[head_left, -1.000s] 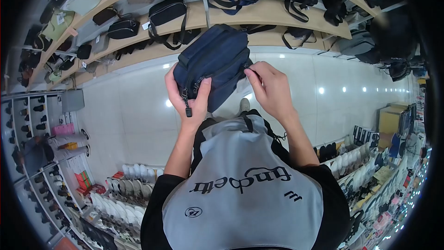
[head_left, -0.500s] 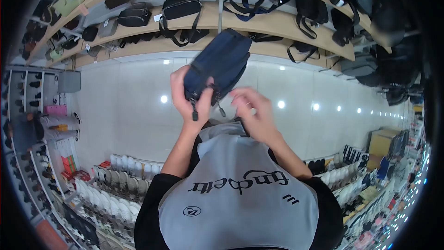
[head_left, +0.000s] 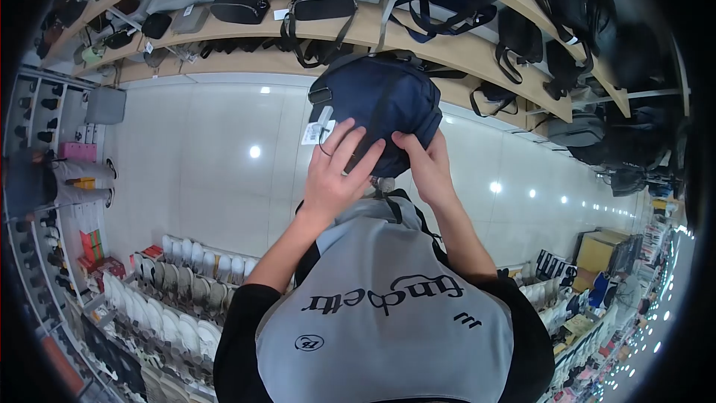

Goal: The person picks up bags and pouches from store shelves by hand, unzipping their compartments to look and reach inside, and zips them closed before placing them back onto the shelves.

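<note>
A store aisle with a shiny pale tiled floor [head_left: 224, 127] curves through a wide, fisheye view, with light wooden shelves [head_left: 246, 29] across the top. Black crossbody bags [head_left: 323, 2] sit along them, straps hanging over the edge, and darker bags crowd the upper right. In the center, a person in a gray and black shirt [head_left: 388, 313] has a navy blue fabric bag [head_left: 406, 93] with black trim in front of the body, above the floor and apart from the desk-less aisle's white shoes [head_left: 160, 317], which stand in rows at lower left. The left hand [head_left: 333, 185] lies against the near face of the bag, fingers spread and slightly bent, a ring on one; whether they grip it cannot be told. The right hand [head_left: 430, 170] holds the bag's lower right side, thumb on the near face and the other fingers around the edge. A white paper tag [head_left: 318, 133] hangs at the bag's left side, beside the left fingers. At far left, another person [head_left: 33, 183] in gray trousers stands near shoe racks [head_left: 30, 254].
</note>
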Available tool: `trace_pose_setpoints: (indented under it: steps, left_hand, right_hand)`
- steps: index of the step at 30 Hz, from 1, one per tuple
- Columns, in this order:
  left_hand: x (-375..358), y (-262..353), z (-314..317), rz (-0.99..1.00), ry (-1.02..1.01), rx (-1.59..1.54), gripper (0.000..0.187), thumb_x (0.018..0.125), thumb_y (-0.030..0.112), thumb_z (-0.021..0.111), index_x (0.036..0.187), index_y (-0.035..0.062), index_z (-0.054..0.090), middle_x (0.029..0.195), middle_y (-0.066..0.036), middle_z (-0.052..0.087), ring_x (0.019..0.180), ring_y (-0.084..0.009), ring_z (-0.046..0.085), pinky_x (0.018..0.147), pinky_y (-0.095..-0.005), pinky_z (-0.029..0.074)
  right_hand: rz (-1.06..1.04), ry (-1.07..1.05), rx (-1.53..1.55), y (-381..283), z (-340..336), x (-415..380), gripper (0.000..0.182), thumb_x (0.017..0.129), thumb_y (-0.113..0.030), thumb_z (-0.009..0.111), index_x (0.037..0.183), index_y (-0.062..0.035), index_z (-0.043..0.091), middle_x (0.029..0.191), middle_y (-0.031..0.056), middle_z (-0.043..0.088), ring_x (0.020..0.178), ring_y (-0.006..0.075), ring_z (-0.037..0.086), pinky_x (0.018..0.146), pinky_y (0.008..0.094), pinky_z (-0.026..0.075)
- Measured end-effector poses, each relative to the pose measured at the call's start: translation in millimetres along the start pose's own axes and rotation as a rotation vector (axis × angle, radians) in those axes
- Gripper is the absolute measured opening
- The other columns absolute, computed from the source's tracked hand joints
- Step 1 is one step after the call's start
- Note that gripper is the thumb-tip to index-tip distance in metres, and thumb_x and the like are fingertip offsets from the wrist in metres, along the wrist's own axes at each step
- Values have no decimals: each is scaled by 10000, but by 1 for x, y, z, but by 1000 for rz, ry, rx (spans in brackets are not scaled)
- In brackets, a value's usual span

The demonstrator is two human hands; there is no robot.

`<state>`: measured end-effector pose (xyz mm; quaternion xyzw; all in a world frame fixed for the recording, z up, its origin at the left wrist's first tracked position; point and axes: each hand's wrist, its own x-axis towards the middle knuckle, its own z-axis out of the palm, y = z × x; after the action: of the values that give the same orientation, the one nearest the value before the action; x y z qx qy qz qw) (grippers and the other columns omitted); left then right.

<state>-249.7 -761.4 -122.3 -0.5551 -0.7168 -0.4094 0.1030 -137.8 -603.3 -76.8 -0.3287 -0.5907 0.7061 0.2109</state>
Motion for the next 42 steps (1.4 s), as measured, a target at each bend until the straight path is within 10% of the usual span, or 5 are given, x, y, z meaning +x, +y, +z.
trace_pose_setpoints:
  steps: [15, 22, 28, 38, 42]
  left_hand:
    - [11, -62, -21, -18, 60, -129, 703, 677, -48, 798, 1367, 54, 713, 1378, -193, 633, 1344, -417, 632, 1089, -482, 545]
    - [101, -67, -36, -261, -224, -825, 625, 827, -33, 834, 1408, -46, 604, 1349, -144, 634, 1234, -225, 650, 1053, -343, 535]
    - [175, -59, 17, -296, -593, -1500, 844, 882, 1, 842, 1607, -38, 412, 1531, -120, 563, 1357, -216, 590, 1146, -340, 452]
    - [358, 14, 198, -290, -632, -1597, 955, 896, 330, 874, 1622, -2, 348, 1596, -146, 483, 1488, -255, 462, 1238, -373, 338]
    - [401, 51, 262, -409, -704, -1846, 629, 1026, 72, 672, 1583, 28, 384, 1640, -138, 476, 1436, -245, 549, 1159, -353, 435]
  right_hand:
    - [167, 136, 86, -23, 59, 2, 794, 956, -213, 817, 1611, -95, 384, 1481, 138, 551, 1205, 232, 662, 951, 378, 618]
    - [-389, 124, -915, -118, -49, -14, 1240, 772, -178, 995, 1723, -112, 201, 1673, 166, 387, 1452, 307, 514, 1133, 478, 525]
    - [90, -405, -303, -108, -158, 6, 1087, 708, -184, 1022, 1609, 5, 443, 1544, 173, 587, 1383, 285, 603, 1192, 408, 462]
    - [11, -131, 1040, -11, -292, 101, 776, 812, -97, 749, 1510, 139, 503, 1442, 282, 656, 1312, 384, 675, 1188, 484, 503]
    - [-54, -109, 1362, -2, -314, 149, 768, 819, -115, 735, 1505, 144, 506, 1443, 290, 653, 1306, 395, 678, 1184, 497, 508]
